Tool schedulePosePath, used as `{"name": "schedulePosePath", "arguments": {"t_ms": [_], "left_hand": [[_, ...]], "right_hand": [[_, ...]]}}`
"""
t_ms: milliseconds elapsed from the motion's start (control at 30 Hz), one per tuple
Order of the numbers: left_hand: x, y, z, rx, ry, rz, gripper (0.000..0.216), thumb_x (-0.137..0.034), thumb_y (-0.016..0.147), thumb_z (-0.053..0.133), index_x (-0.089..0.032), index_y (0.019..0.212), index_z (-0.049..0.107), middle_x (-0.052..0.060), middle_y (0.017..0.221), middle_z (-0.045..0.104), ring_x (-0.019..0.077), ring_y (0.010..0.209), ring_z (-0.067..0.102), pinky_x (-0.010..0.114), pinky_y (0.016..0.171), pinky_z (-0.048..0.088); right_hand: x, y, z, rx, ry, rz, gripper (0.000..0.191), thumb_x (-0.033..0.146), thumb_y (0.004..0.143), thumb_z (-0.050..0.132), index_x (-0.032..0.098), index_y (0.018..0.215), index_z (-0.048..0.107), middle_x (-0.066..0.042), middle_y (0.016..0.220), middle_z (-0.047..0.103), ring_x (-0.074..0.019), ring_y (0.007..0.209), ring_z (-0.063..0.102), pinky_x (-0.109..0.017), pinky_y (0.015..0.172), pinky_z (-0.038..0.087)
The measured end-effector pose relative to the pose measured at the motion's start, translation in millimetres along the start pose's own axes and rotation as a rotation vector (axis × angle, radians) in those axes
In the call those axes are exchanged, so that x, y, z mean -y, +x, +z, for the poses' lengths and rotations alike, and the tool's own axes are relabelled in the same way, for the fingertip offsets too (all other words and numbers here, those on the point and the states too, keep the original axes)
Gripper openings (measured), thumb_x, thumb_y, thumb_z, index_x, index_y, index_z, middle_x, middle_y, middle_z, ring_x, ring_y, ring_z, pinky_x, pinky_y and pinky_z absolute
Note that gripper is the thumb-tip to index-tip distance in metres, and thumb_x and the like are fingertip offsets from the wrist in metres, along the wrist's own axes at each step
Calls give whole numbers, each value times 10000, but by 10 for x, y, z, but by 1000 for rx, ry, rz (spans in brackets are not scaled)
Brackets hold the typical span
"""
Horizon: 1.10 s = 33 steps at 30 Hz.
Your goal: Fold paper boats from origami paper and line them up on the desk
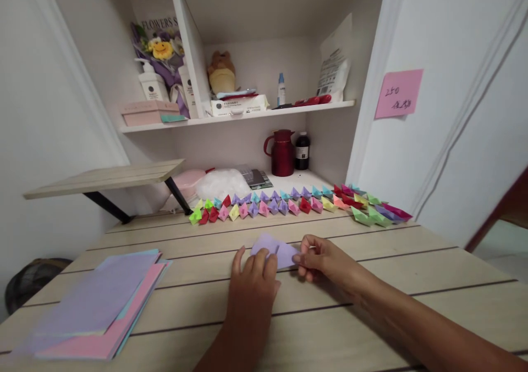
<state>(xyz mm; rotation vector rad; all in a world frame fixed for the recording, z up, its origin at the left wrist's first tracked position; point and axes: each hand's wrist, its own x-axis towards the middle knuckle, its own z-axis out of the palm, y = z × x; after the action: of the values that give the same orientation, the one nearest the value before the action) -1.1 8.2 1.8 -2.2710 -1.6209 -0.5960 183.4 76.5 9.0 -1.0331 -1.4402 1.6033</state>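
A small folded lilac paper (275, 249) lies on the wooden desk (371, 306) in front of me. My left hand (252, 284) rests on its near left part, fingers pressed down flat on the sheet. My right hand (319, 257) pinches the paper's right edge between thumb and fingers. Beyond the paper runs a long double row of several folded paper boats (297, 203) in many colours.
A stack of lilac, pink and blue paper sheets (99, 306) lies at the near left. A raised wooden shelf (107, 178) juts out at the left. At the back stand a red jug (282, 152), a dark bottle (302, 150) and a white plastic bag (223, 184). A pink note (398, 93) sticks to the right wall.
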Motion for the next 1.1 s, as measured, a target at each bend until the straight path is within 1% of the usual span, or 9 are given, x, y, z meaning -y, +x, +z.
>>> {"name": "schedulePosePath", "arguments": {"t_ms": [333,433,500,567,667,767,867,967,1100], "left_hand": [[9,18,39,-484,6,166,230,-95,903,465,-209,866,662,1,788,687,130,711,623,438,1008,350],[40,35,-3,-500,-291,-33,176,-139,859,543,-222,805,689,0,752,694,150,731,640,395,923,414],[70,54,-11,-458,-639,-243,117,-206,809,604,-209,749,705,17,721,698,167,719,647,324,779,479],[94,72,-1,-386,-1006,-460,139,-306,743,673,-176,726,718,43,698,705,182,677,647,275,642,491],[92,86,43,-268,-1372,-699,305,-419,604,773,-135,703,726,59,653,702,183,610,629,268,594,481],[53,75,106,-127,-1542,-789,375,-441,517,819,-124,695,725,65,663,703,172,595,607,272,601,468],[17,52,164,-25,-1620,-816,399,-443,484,838,-121,683,712,62,662,698,157,587,585,262,594,447],[8,35,186,0,-1626,-800,391,-446,497,837,-120,656,691,57,654,690,149,593,577,258,610,436],[1,36,151,50,-1593,-753,378,-442,518,830,-129,663,676,36,630,669,146,594,572,259,624,431]], "right_hand": [[69,-50,69,116,130,123,375,426,702,725,202,725,425,23,527,638,-92,402,529,-196,422,325],[172,-109,42,-1,24,-90,372,570,825,556,206,809,480,-1,657,649,-124,534,578,-239,511,398],[249,-161,-1,-107,-83,-269,377,571,842,537,227,997,534,-56,969,664,-189,869,624,-305,740,462],[299,-205,-45,-97,-166,-358,524,549,793,617,280,1224,488,-78,1316,514,-252,1212,465,-381,972,382],[296,-235,-57,8,-162,-346,818,494,692,739,313,1387,346,-87,1427,401,-279,1340,313,-427,1064,292],[238,-231,21,145,-11,-270,908,428,667,776,274,1421,294,-113,1257,549,-275,1199,486,-408,958,406],[188,-220,133,224,68,-219,726,369,645,799,217,1285,490,-67,994,652,-215,893,617,-315,744,476],[163,-205,197,164,59,-190,386,364,613,810,149,900,666,-23,768,651,-139,652,577,-244,599,427],[134,-184,178,48,50,-131,321,389,595,800,140,692,621,28,599,565,-82,495,469,-207,498,343]]}}
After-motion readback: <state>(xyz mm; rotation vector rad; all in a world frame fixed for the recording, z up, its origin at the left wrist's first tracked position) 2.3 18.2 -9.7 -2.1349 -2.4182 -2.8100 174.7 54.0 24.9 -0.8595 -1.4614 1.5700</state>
